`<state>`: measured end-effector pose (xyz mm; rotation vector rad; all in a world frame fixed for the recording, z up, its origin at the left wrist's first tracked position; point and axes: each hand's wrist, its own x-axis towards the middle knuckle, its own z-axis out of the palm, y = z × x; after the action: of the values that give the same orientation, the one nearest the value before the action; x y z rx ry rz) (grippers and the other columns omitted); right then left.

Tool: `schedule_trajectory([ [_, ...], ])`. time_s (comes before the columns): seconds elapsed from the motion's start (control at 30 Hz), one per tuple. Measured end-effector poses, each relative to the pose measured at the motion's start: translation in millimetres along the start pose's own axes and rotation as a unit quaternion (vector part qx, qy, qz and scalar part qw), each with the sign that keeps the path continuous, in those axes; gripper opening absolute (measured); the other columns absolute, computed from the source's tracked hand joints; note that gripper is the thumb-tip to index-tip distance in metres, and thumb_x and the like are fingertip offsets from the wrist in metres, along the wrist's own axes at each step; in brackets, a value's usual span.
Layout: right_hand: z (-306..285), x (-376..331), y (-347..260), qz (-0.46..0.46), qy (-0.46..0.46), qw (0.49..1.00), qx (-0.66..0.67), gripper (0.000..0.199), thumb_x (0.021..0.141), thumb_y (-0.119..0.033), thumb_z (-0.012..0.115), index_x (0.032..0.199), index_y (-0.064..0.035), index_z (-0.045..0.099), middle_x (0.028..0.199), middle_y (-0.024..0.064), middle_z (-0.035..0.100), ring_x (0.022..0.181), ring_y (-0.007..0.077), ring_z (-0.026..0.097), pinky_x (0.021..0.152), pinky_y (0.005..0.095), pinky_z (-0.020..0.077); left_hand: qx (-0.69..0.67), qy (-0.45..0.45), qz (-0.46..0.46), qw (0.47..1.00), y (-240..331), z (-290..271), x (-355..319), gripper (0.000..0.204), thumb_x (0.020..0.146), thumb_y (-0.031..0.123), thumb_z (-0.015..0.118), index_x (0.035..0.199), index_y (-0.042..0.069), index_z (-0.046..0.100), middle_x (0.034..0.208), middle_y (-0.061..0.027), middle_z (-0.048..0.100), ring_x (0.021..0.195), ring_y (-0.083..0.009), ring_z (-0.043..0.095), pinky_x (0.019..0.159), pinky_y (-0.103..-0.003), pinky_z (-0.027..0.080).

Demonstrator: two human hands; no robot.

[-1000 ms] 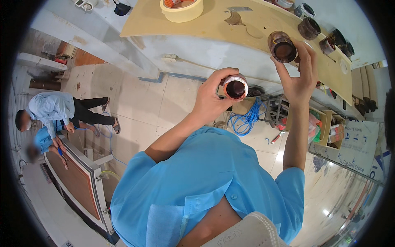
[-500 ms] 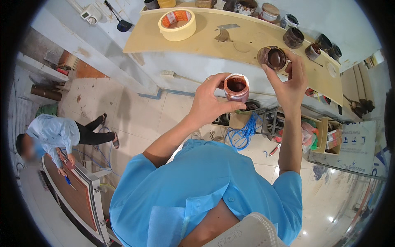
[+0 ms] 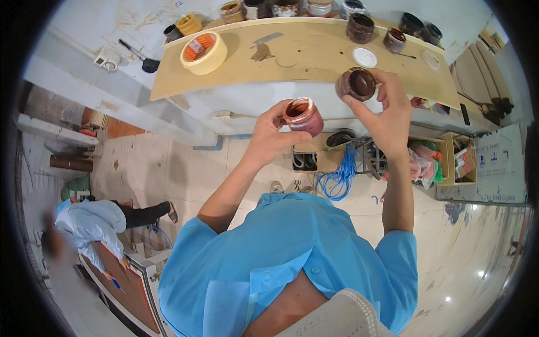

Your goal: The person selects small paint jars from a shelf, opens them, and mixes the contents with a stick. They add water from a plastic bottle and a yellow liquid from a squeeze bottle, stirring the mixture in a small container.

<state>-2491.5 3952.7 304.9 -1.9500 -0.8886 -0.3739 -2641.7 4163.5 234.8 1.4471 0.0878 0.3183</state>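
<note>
My left hand (image 3: 272,135) grips a small open jar (image 3: 303,115) of reddish-brown paste, tilted a little to the right. My right hand (image 3: 384,104) holds a dark round lid (image 3: 357,84) by its rim, up beside the jar and just in front of the wooden shelf (image 3: 303,64). Both hands are raised before the shelf's front edge. A white lid (image 3: 365,57) lies on the shelf behind my right hand.
A roll of masking tape (image 3: 204,52) lies on the shelf's left end, and several jars (image 3: 359,26) line its back. Blue cable (image 3: 338,177) and crates sit on the floor below. Another person (image 3: 92,222) crouches at lower left by a wooden panel (image 3: 126,283).
Both hands have moved downward in view with the jar and lid as the view tilted up to show more of the shelf. The jar now tilts to the right.
</note>
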Motion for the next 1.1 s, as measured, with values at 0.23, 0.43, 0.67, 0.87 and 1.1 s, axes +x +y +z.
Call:
schedule_trajectory([
  [0.23,-10,-19,5,-0.093,-0.009,0.995,-0.024,0.058,0.074,-0.021,0.093,0.123,-0.0053,0.066,0.116,0.0132,0.067,0.105,0.0348,0.068,0.088,0.0438,0.0561,0.13,0.044,0.091,0.986,20,1,4,0.078,0.069,0.016,0.102,0.136,0.003,0.065,0.127,-0.006,0.072,0.12,-0.0176,0.066,0.108,-0.036,0.051],
  [0.43,-16,-30,12,-0.077,-0.014,0.997,-0.014,0.06,0.073,-0.019,0.093,0.124,-0.0046,0.065,0.116,0.0132,0.066,0.106,0.0358,0.067,0.088,0.0443,0.0552,0.183,0.087,0.17,0.964,56,1,24,0.077,0.07,0.016,0.102,0.136,0.002,0.064,0.128,-0.0068,0.072,0.121,-0.0177,0.066,0.109,-0.036,0.051],
  [0.67,-27,-42,27,0.021,-0.025,0.999,0.041,0.054,0.077,-0.024,0.092,0.12,-0.0024,0.069,0.098,0.0067,0.067,0.079,0.0183,0.058,0.069,0.033,0.0482,0.245,0.079,0.225,0.94,62,16,34,0.074,0.074,0.02,0.1,0.136,0.001,0.063,0.12,-0.0071,0.075,0.113,-0.0179,0.07,0.102,-0.036,0.054],
  [0.87,-25,-38,55,0.177,-0.072,0.946,0.26,0.05,0.083,-0.03,0.091,0.117,0.0024,0.073,0.081,-0.0016,0.066,0.068,0.0031,0.045,0.06,0.0236,0.0366,0.238,0.077,0.189,0.949,48,18,19,0.074,0.073,0.019,0.1,0.135,0.002,0.064,0.12,-0.0076,0.075,0.112,-0.0175,0.07,0.102,-0.036,0.054],
  [1.1,-27,-39,57,0.171,-0.071,0.951,0.246,0.048,0.083,-0.029,0.09,0.116,0.0017,0.073,0.083,-0.0013,0.067,0.068,0.0031,0.047,0.059,0.0235,0.0361,0.238,0.073,0.194,0.949,47,20,14,0.071,0.074,0.022,0.099,0.133,0.002,0.065,0.12,-0.0087,0.075,0.111,-0.0188,0.071,0.101,-0.036,0.054],
])
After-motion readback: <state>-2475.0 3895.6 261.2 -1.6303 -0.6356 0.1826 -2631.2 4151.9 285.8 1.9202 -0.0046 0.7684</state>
